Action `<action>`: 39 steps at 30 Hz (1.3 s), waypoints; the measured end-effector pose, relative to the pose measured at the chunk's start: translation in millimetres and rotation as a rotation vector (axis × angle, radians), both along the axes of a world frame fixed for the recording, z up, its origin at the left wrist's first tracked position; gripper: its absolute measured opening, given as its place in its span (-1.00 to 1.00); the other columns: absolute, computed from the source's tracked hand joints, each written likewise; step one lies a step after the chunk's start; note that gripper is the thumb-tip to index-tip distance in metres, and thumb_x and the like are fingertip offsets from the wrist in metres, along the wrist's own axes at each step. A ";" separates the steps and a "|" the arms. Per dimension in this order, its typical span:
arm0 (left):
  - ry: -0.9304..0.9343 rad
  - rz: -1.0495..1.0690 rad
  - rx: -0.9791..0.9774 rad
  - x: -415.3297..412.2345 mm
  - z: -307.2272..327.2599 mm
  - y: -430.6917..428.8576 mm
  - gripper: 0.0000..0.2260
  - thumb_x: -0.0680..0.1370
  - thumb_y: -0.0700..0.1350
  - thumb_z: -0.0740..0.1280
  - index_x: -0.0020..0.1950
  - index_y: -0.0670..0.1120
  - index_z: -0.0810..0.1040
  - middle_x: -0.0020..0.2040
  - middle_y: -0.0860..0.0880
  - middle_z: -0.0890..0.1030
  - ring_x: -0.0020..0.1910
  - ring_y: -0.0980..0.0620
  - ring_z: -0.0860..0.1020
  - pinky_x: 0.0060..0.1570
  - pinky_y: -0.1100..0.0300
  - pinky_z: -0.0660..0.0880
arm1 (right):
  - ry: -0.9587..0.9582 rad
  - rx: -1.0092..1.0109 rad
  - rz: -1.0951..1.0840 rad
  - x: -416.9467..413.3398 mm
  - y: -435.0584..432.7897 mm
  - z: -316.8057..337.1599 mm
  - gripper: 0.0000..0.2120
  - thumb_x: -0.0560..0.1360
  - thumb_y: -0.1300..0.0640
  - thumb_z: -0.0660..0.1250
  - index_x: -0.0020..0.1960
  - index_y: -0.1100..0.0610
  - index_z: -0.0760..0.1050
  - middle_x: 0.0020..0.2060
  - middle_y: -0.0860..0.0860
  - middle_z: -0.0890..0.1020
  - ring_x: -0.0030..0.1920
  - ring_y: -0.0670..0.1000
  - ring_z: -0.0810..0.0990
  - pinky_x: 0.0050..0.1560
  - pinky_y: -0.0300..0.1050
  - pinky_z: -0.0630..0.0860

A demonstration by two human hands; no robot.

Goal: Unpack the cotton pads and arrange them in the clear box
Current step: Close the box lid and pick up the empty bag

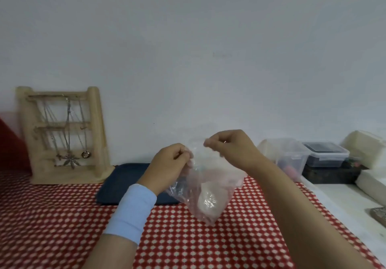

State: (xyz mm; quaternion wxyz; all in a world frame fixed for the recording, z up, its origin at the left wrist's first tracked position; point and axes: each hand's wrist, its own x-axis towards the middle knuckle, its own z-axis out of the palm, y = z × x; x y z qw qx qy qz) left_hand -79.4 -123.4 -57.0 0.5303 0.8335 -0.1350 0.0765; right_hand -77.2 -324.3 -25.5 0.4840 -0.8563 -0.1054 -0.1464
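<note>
Left of the left hand stands a wooden necklace stand, with a navy tray lying just behind that wrist. Out past the right hand sit a clear box and a dark-filled tub. There's loads of open red checked cloth below both hands. Both pinch the top edge of a crinkly clear bag hanging between them, with soft white cotton pads bunched at its bottom.

Glossy crinkled plastic bag, matt checked cloth, wooden rack
</note>
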 end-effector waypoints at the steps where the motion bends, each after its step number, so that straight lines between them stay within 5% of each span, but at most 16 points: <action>1: -0.017 0.000 0.010 0.6 -0.5 -0.3 -0.77 0.68 -0.13 0.24 -0.14 -0.04 0.59 -0.33 0.08 0.65 -0.34 0.13 0.62 -0.25 0.24 0.60 | -0.010 0.078 -0.044 1.1 1.4 0.0 -0.84 0.51 0.02 0.48 -0.15 0.09 0.73 -0.42 -0.20 0.63 -0.46 -0.29 0.50 -0.36 -0.45 0.39; 3: -0.064 0.001 0.060 2.7 -1.7 -0.1 -0.75 0.70 -0.09 0.20 -0.14 0.00 0.55 -0.35 0.05 0.61 -0.42 0.12 0.55 -0.27 0.20 0.58 | 0.008 0.207 -0.114 3.0 3.8 0.4 -0.82 0.51 0.01 0.46 -0.18 0.08 0.73 -0.42 -0.18 0.61 -0.48 -0.27 0.48 -0.35 -0.40 0.41; 11: -0.061 -0.052 0.092 0.1 -1.5 0.8 -0.75 0.70 -0.05 0.20 -0.09 -0.04 0.58 -0.38 -0.01 0.63 -0.45 0.08 0.53 -0.30 0.22 0.54 | -0.057 0.137 -0.137 3.7 7.0 -3.4 -0.69 0.54 -0.07 0.42 -0.23 0.13 0.70 -0.60 -0.09 0.39 -0.56 -0.14 0.34 -0.44 -0.37 0.29; 14: -0.071 0.019 -0.059 0.0 1.5 7.7 -0.75 0.71 -0.09 0.17 -0.06 -0.08 0.59 -0.41 0.02 0.60 -0.46 0.07 0.52 -0.36 0.25 0.53 | -0.038 0.101 -0.127 2.8 1.1 -4.1 -0.63 0.56 -0.19 0.34 -0.15 0.09 0.66 -0.35 -0.03 0.61 -0.36 -0.18 0.51 -0.26 -0.26 0.41; 17: -0.055 0.103 -0.263 2.0 1.4 18.5 -0.74 0.72 -0.09 0.15 -0.01 -0.10 0.59 -0.42 0.02 0.56 -0.47 0.07 0.52 -0.39 0.27 0.53 | 0.222 0.175 -0.032 3.6 -14.3 -3.3 -0.62 0.55 -0.31 0.26 0.09 -0.03 0.59 -0.07 -0.08 0.71 -0.09 -0.02 0.68 -0.06 -0.11 0.48; 20: -0.018 0.141 -0.421 3.8 -2.0 22.2 -0.75 0.72 -0.08 0.15 -0.02 -0.09 0.58 -0.40 0.03 0.57 -0.47 0.10 0.54 -0.42 0.24 0.53 | 0.452 0.234 0.076 9.0 -19.0 -12.4 -0.62 0.49 -0.22 0.40 0.10 0.06 0.63 -0.12 -0.06 0.74 -0.21 -0.03 0.63 -0.07 -0.09 0.44; 24: 0.001 0.237 -0.367 4.1 -9.4 18.2 -0.73 0.73 -0.04 0.14 -0.01 -0.09 0.57 -0.31 -0.01 0.66 -0.42 0.01 0.63 -0.38 0.18 0.61 | 0.302 0.529 -0.016 12.5 -12.0 -17.4 -0.80 0.49 0.00 0.50 -0.01 0.12 0.68 -0.21 -0.04 0.72 -0.24 -0.05 0.63 -0.05 -0.09 0.51; 27: -0.100 0.374 -0.243 3.4 -13.3 12.5 -0.72 0.73 0.00 0.13 -0.05 -0.04 0.55 -0.23 0.00 0.71 -0.40 0.00 0.67 -0.37 0.16 0.59 | 0.147 0.636 -0.089 12.6 -1.4 -18.2 -0.80 0.48 -0.01 0.52 -0.01 0.11 0.68 -0.14 0.01 0.73 -0.22 -0.03 0.63 -0.01 -0.09 0.56; 29: -0.151 0.415 -0.247 3.3 -13.5 10.4 -0.72 0.73 0.00 0.10 -0.04 -0.03 0.53 -0.24 0.00 0.70 -0.42 0.00 0.66 -0.44 0.22 0.56 | 0.253 0.765 -0.002 13.2 7.4 -19.6 -0.66 0.46 -0.12 0.49 0.06 0.11 0.61 0.01 0.03 0.70 -0.03 0.01 0.65 0.07 -0.07 0.58; 32: -0.141 0.422 -0.399 2.3 -10.1 12.3 -0.73 0.74 -0.03 0.10 -0.01 -0.05 0.54 -0.26 -0.06 0.69 -0.45 -0.01 0.64 -0.45 0.17 0.59 | 0.455 0.574 0.146 10.7 15.5 -25.5 -0.54 0.47 -0.14 0.46 0.20 0.17 0.59 0.07 0.05 0.72 0.08 0.07 0.71 0.18 0.01 0.61; 39: -0.009 0.364 -0.384 12.2 -9.2 32.5 -0.81 0.68 -0.07 0.26 0.04 -0.07 0.65 -0.21 0.07 0.74 -0.15 0.00 0.69 -0.12 0.11 0.61 | 0.281 0.416 0.019 11.0 7.2 -27.6 -0.79 0.54 -0.02 0.45 0.01 0.13 0.71 -0.08 0.05 0.76 0.00 0.10 0.73 0.09 0.02 0.67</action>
